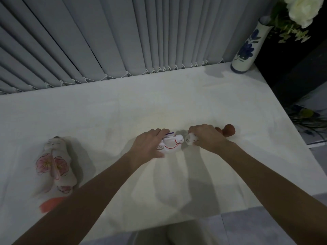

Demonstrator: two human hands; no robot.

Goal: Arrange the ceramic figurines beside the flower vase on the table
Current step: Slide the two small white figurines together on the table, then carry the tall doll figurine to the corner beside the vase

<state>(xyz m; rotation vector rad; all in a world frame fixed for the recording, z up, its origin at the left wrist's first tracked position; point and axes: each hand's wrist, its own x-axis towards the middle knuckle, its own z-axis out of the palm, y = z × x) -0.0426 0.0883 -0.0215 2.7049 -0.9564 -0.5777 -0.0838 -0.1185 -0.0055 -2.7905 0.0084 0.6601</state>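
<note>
Desk (177, 96), white: I log one blue-flowered vase (245, 48) at far right corner, holding white flowers (303, 9). Left hand (148, 145) grips white figurine (172, 144) mid-desk; right hand (206, 137) clasps small white figurine (190, 138). Robed figurine (54, 165) lies far left.

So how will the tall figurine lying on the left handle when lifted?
The tall figurine looks glazed, so probably slippery and chip-prone. Long and rounded, lying flat on the table, it may roll if nudged. Stood upright, it could tip.
</note>
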